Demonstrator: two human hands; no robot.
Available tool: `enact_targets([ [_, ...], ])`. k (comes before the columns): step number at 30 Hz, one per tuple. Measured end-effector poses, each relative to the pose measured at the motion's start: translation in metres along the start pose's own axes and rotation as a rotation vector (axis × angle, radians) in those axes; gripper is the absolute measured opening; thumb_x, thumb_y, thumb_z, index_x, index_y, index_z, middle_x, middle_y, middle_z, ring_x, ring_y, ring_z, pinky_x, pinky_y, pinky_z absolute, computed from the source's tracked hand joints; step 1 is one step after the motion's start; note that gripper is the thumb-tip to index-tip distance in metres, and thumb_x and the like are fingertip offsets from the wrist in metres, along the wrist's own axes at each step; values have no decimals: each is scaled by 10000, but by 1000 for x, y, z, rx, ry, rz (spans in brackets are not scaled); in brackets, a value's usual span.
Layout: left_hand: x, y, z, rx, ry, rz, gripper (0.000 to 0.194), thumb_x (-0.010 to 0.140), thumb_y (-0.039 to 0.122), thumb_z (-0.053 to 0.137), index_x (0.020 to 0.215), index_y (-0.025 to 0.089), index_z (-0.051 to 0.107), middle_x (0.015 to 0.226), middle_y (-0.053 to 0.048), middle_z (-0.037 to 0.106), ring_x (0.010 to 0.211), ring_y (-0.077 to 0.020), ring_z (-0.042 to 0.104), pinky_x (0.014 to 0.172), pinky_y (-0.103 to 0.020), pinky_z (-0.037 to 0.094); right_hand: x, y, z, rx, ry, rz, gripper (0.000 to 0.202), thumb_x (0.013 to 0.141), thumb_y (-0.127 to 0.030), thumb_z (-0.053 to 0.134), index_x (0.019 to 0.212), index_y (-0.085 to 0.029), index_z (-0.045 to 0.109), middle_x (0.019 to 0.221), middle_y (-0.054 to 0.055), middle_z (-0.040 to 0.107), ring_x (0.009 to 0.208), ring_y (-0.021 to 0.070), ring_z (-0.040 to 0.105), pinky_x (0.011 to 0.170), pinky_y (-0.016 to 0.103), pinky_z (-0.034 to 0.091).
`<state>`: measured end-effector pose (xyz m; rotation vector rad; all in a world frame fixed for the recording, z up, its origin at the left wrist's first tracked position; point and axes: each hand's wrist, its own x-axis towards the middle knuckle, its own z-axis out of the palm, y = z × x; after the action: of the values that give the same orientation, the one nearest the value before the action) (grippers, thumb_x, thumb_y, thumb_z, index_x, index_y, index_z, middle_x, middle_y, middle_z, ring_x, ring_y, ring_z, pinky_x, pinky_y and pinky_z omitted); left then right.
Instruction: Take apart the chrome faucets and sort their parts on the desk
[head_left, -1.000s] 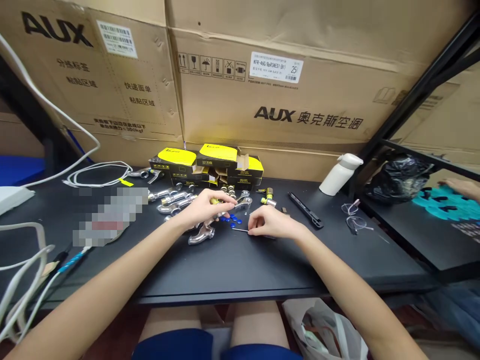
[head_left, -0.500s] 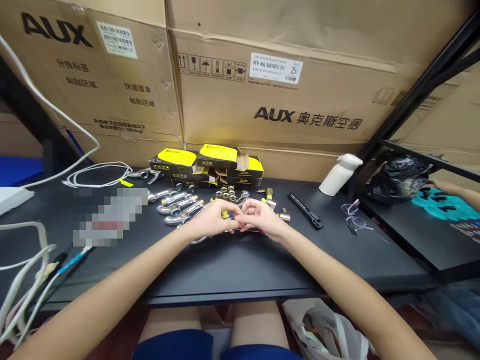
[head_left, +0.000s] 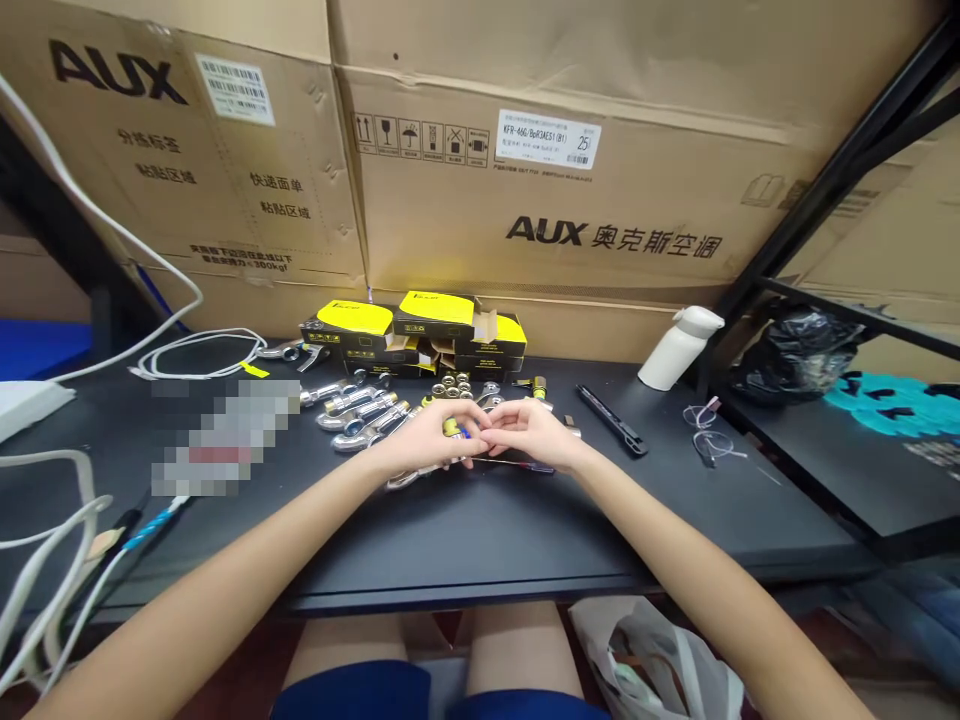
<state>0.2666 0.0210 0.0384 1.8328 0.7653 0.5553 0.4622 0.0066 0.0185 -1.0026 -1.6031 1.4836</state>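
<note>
My left hand (head_left: 429,437) is closed around a small yellow-and-blue piece (head_left: 454,428), mostly hidden by the fingers. Against its fingertips, my right hand (head_left: 531,434) has its thumb and fingers pinched together; what they grip is hidden. A thin rod with a dark handle (head_left: 538,468), like a screwdriver, shows just under my right hand. Curved chrome pipe fittings (head_left: 367,432) lie to the left of my hands. Several round metal pieces (head_left: 450,384) stand together just behind them, and a short metal fitting with a yellow band (head_left: 539,388) lies to the right.
Black-and-yellow boxes (head_left: 433,312) are stacked at the back before large cartons (head_left: 630,200). A black box cutter (head_left: 611,420) and white bottle (head_left: 679,348) stand out at right. White cables (head_left: 199,350) and a blurred-out object (head_left: 225,440) occupy the left.
My right fingers have straightened slightly, still meeting the left ones. More of the dark handle beneath now shows. Another person's hand at the far right has left the view.
</note>
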Motion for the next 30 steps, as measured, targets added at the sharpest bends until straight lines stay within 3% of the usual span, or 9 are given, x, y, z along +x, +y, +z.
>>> enact_targets([
  [11,-3,7,2,-123,49,-79,376,757,478,640,1009,205,584,729,11,649,375,-57,491,309,-159,307,1,-1,0,-27,113,-104,291,683,-412,746,818,-162,681,797,32,695,721,167,669,708,326,567],
  [18,0,3,1,-318,67,-129,473,761,428,642,1160,215,504,748,-11,648,398,-89,517,269,-157,277,2,-3,-4,28,119,-75,266,717,-397,721,811,-160,644,790,41,689,777,168,662,707,307,553],
  [21,3,4,-3,-546,162,-105,376,781,331,578,1125,196,512,823,-31,650,578,-146,627,363,-193,420,4,-4,-14,-55,278,-116,301,684,-413,730,802,-154,632,730,28,652,689,153,635,652,302,548],
  [24,6,0,-9,-795,225,-25,324,721,211,519,1040,160,545,869,-43,635,800,-210,665,587,-302,552,6,-4,-25,-311,400,-190,262,715,-376,689,852,-157,644,734,32,646,633,151,609,608,307,536],
  [27,8,-5,-14,-876,255,29,368,601,93,491,958,140,567,885,-57,640,882,-238,658,710,-363,557,6,0,-31,-643,408,-235,151,780,-299,608,780,-161,670,740,43,672,642,158,610,635,303,517],
  [30,8,-8,-15,-869,282,30,370,543,46,470,887,134,574,843,-61,651,873,-253,664,729,-381,551,5,5,-30,-767,377,-233,125,795,-230,585,753,-161,680,719,39,690,637,157,622,645,283,503],
])
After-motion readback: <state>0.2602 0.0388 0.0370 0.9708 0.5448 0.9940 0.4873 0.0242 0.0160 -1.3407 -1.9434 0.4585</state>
